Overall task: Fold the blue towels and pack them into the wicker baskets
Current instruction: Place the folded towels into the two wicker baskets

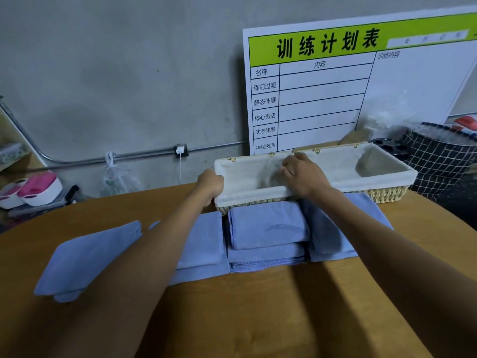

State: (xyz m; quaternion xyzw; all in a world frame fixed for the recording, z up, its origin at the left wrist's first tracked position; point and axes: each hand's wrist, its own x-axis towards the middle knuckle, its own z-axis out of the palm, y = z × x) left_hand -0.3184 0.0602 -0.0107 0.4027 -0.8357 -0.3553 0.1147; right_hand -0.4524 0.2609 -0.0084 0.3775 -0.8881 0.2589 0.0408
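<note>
1. Wooden table (pixel 258 306), grey wall behind.
2. Wicker basket (pixel 387 193) at far edge, folded blue towels (pixel 268 224) just before it.
3. Left hand (pixel 210 184) gripping basket's left rim.
4. Right hand (pixel 303 174) curled, pinching the liner (pixel 335 171) inside.

At the centre of the frame, the left hand (pixel 210 183) grips the left end rim of a long wicker basket (pixel 387 193) with a pale cloth liner (pixel 335 169), while the right hand (pixel 300 174) reaches into it with fingers curled on the liner near the far rim. Just below the basket, folded blue towels (pixel 267 224) lie in a row across the brown surface (pixel 258 306), with another towel (pixel 87 259) at lower left. A white-and-green chart board (pixel 335 86) leans against the grey wall at upper right, and a checked black bag (pixel 438 156) sits at the right edge.
</note>
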